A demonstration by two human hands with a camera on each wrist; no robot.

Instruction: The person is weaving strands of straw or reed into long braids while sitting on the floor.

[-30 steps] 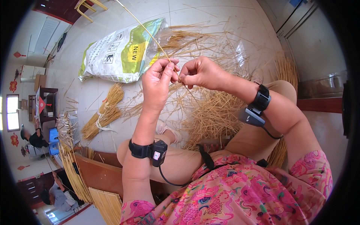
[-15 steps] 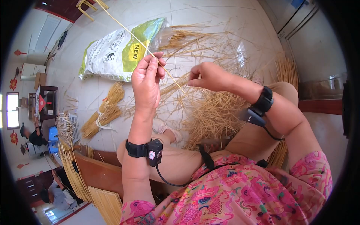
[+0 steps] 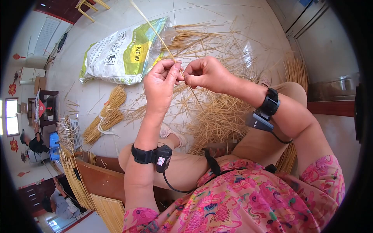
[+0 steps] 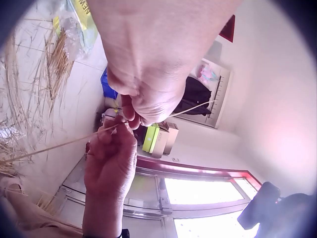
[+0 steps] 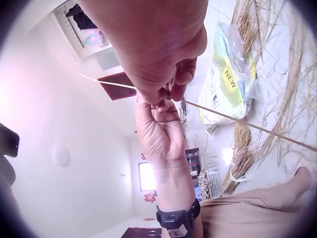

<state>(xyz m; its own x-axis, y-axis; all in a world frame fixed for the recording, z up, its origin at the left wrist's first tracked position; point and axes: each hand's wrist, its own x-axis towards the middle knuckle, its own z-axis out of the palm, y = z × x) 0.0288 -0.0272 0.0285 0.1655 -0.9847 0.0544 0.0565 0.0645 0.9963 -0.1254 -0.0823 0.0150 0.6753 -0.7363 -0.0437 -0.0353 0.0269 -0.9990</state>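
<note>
My left hand (image 3: 158,87) pinches a long, thin straw stalk (image 3: 159,37) between thumb and fingers. Its pale upper part slants up and left in the head view, past the printed bag. Close beside it, my right hand (image 3: 213,75) pinches the same stalk with thumb and index finger. Below the fingers the stalk's darker end points down toward the loose straw pile (image 3: 221,116). In the right wrist view the stalk (image 5: 237,120) runs out from the fingers toward the lower right; the exact spot of the pinch is hidden behind the hand.
A white and green bag (image 3: 116,54) lies on the tiled floor, with more straw (image 3: 190,39) at its mouth. Tied straw bundles (image 3: 105,114) lie to the left. A brown wooden board (image 3: 101,174) stands by my left knee, and upright straw (image 3: 296,72) leans at the right.
Half a second ago my right hand was off the stalk and my left hand stood further left. Now the hands have come together again, and the right one pinches the stalk.
</note>
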